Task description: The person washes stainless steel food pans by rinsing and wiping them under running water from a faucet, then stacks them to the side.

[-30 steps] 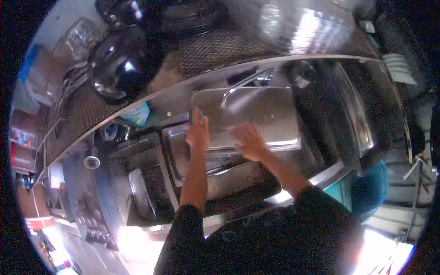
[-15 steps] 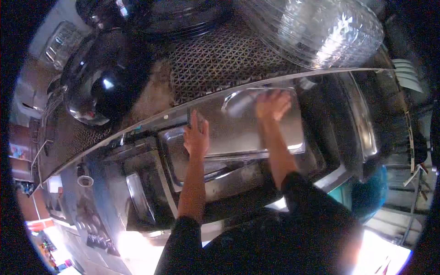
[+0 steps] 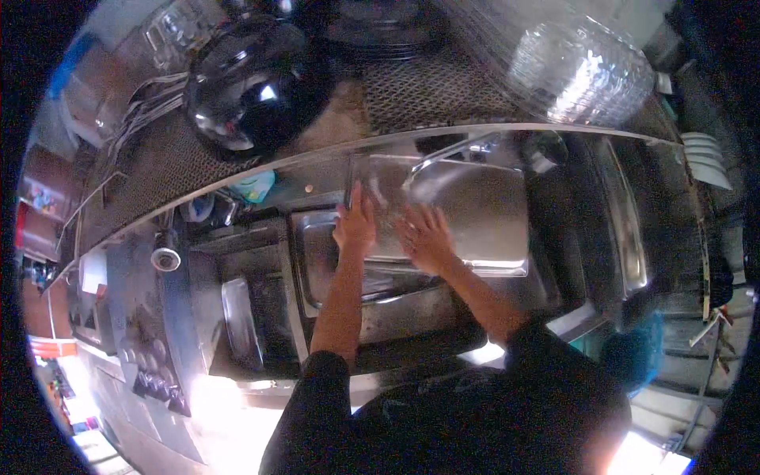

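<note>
A rectangular metal tray (image 3: 483, 214) lies tilted over the sink, its flat face up, below a running faucet (image 3: 447, 153). My left hand (image 3: 356, 225) is wrapped round the tray's left edge. On the tray's surface, left of its middle, my right hand (image 3: 427, 237) rests flat with the fingers spread. Water spreads over the metal near the spout. Beneath and to the left, another metal pan (image 3: 313, 229) shows in part.
Behind the sink, a shelf (image 3: 427, 87) bears a shiny black bowl (image 3: 245, 95), dark plates and clear stacked bowls (image 3: 582, 71). A teal packet (image 3: 255, 186) lies at the sink's back left. White dishes (image 3: 704, 158) stand at the right.
My right hand has come down and left across the tray from near its upper right. My left hand keeps its place at the tray's edge. The head view has shifted.
</note>
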`<state>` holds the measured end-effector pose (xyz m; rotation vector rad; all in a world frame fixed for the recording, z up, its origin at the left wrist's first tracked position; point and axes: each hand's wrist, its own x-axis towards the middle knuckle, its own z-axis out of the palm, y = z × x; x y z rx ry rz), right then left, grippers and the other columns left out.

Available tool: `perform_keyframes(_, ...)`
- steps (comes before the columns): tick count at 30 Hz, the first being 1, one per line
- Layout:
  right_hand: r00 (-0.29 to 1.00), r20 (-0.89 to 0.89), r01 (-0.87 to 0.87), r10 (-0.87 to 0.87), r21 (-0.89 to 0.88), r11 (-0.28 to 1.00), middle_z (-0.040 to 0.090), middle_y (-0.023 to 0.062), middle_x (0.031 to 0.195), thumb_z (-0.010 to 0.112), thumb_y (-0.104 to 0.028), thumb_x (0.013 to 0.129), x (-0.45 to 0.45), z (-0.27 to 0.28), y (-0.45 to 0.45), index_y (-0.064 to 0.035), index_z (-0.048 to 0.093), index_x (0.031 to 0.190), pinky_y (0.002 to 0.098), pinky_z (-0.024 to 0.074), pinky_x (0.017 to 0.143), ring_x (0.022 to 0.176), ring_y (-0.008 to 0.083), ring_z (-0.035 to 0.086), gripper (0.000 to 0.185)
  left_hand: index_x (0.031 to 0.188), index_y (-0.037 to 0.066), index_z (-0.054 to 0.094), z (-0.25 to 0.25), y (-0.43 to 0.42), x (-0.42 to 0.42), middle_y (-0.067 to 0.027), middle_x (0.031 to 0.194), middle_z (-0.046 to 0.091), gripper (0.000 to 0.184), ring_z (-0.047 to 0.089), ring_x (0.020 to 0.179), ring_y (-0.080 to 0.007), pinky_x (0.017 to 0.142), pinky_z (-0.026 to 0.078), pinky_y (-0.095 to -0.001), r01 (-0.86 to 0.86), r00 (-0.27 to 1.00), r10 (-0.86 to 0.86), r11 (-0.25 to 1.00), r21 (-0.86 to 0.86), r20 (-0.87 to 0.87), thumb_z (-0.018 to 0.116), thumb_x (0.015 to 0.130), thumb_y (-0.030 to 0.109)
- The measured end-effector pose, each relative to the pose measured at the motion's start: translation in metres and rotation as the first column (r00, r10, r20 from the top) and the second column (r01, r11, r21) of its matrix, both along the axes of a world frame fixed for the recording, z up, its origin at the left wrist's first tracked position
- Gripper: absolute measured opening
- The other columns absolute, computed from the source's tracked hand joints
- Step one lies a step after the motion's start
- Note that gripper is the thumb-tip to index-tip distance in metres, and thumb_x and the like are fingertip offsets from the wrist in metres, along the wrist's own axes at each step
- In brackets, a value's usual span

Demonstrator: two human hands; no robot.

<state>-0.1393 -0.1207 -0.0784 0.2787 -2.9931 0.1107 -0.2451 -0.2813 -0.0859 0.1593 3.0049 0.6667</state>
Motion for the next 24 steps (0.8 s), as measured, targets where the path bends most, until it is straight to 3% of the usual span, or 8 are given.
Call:
perform_keyframes(2, 0.985, 0.132, 0.121, -0.107, -0.105, 0.987, 0.020, 0.0142, 0.154, 0.053, -0.044, 0.089, 0.043, 0.009, 0.031, -0.0207, 0.031, 0.146, 0.0551, 0.0114, 0.113, 0.143, 0.0347, 0.015, 0.066, 0.148, 0.040, 0.013, 0.002, -0.002, -0.002, -0.0338, 0.125, 0.046, 0.057, 0.055, 0.102, -0.0505, 0.082, 0.047, -0.0601, -0.008, 1.000, 0.008, 1.000, 0.002, 0.008, 0.034, 0.096, 0.051)
perform_keyframes(4, 0.980, -0.022, 0.196, -0.198, -0.078, 0.977, 0.018, 0.0149, 0.154, 0.056, -0.042, 0.088, 0.077, -0.008, 0.074, -0.0193, 0.030, 0.146, 0.0542, 0.0098, 0.114, 0.143, 0.0343, 0.014, 0.068, 0.147, 0.040, 0.016, 0.000, -0.002, -0.005, -0.0329, 0.125, 0.046, 0.056, 0.054, 0.104, -0.0497, 0.083, 0.046, -0.0602, -0.003, 0.999, 0.000, 0.998, 0.062, 0.039, 0.035, 0.096, 0.052)
perform_keyframes(10, 0.761, -0.003, 0.648, -0.649, -0.031, 0.761, 0.013, 0.0203, 0.155, 0.043, -0.051, 0.093, 0.083, -0.012, 0.152, -0.0044, 0.019, 0.148, 0.0525, 0.0063, 0.115, 0.143, 0.0350, 0.011, 0.077, 0.147, 0.039, 0.020, 0.008, 0.009, -0.001, -0.0291, 0.124, 0.048, 0.056, 0.053, 0.107, -0.0482, 0.083, 0.046, -0.0598, -0.014, 1.000, 0.014, 0.998, -0.057, 0.006, 0.035, 0.095, 0.054)
perform_keyframes(13, 0.422, 0.028, 0.906, -0.906, -0.031, 0.422, 0.013, 0.0239, 0.153, 0.035, -0.056, 0.093, 0.030, -0.014, 0.148, 0.0035, 0.017, 0.146, 0.0503, 0.0077, 0.115, 0.143, 0.0363, 0.011, 0.081, 0.147, 0.039, 0.021, 0.001, 0.010, 0.000, -0.0263, 0.125, 0.049, 0.058, 0.054, 0.106, -0.0456, 0.083, 0.046, -0.0587, -0.037, 0.994, 0.022, 0.990, -0.134, -0.110, 0.037, 0.094, 0.055)
perform_keyframes(16, 0.272, -0.104, 0.958, -0.957, -0.069, 0.280, 0.017, 0.0244, 0.152, 0.034, -0.061, 0.092, -0.032, -0.041, 0.153, 0.0041, 0.022, 0.145, 0.0511, 0.0035, 0.115, 0.142, 0.0386, 0.011, 0.085, 0.147, 0.039, 0.020, 0.003, 0.009, -0.002, -0.0251, 0.126, 0.049, 0.059, 0.053, 0.108, -0.0445, 0.084, 0.046, -0.0590, -0.028, 0.999, 0.024, 0.996, -0.083, -0.046, 0.038, 0.094, 0.054)
perform_keyframes(18, 0.309, 0.063, 0.945, -0.949, -0.130, 0.299, 0.017, 0.0253, 0.152, 0.036, -0.059, 0.092, -0.068, 0.001, 0.112, 0.0040, 0.023, 0.145, 0.0493, 0.0002, 0.115, 0.142, 0.0382, 0.011, 0.083, 0.147, 0.038, 0.019, 0.002, 0.012, -0.004, -0.0245, 0.127, 0.049, 0.059, 0.053, 0.109, -0.0439, 0.085, 0.046, -0.0591, -0.017, 1.000, 0.016, 0.998, -0.057, -0.013, 0.039, 0.093, 0.054)
perform_keyframes(21, 0.584, 0.149, 0.794, -0.798, -0.308, 0.523, 0.018, 0.0264, 0.151, 0.037, -0.054, 0.094, -0.104, 0.000, 0.060, 0.0063, 0.026, 0.143, 0.0501, -0.0021, 0.114, 0.141, 0.0394, 0.013, 0.078, 0.148, 0.039, 0.017, -0.002, 0.016, -0.003, -0.0253, 0.128, 0.048, 0.059, 0.052, 0.111, -0.0427, 0.085, 0.045, -0.0599, -0.065, 0.998, 0.063, 0.995, -0.081, -0.024, 0.039, 0.094, 0.050)
perform_keyframes(24, 0.879, -0.156, 0.455, -0.450, -0.004, 0.890, 0.034, 0.0167, 0.143, 0.053, -0.046, 0.089, -0.118, 0.006, -0.019, -0.0085, 0.030, 0.142, 0.0504, 0.0197, 0.112, 0.134, 0.0363, 0.029, 0.069, 0.148, 0.039, 0.016, -0.004, 0.010, -0.004, -0.0256, 0.129, 0.047, 0.058, 0.052, 0.111, -0.0430, 0.085, 0.045, -0.0595, 0.082, 0.992, -0.096, 0.983, -0.163, -0.080, 0.038, 0.095, 0.048)
